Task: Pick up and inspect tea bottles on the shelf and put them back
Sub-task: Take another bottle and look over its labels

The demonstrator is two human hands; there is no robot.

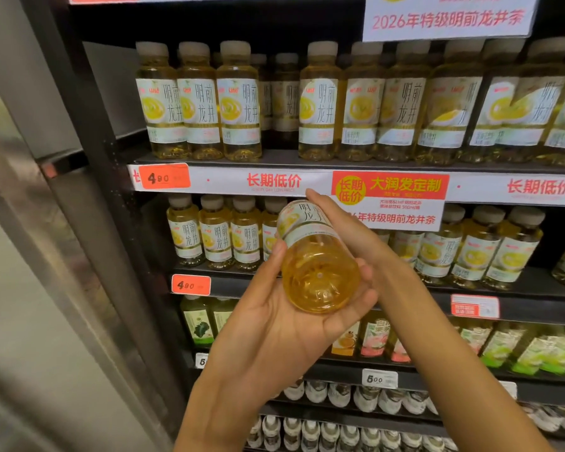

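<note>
Right now I have the Longjing tea bottle (313,259) tipped with its base toward the camera, out in front of the second shelf (470,278). My left hand (284,324) cradles the lower body, thumb and fingers curled round it; my right hand (346,230) wraps the label end, though its fingers are mostly hidden, so that grip is probably firm. To inspect well, I'd turn it slowly with both hands, check base and cap, then return it upright to the gap in the row (216,236).
</note>
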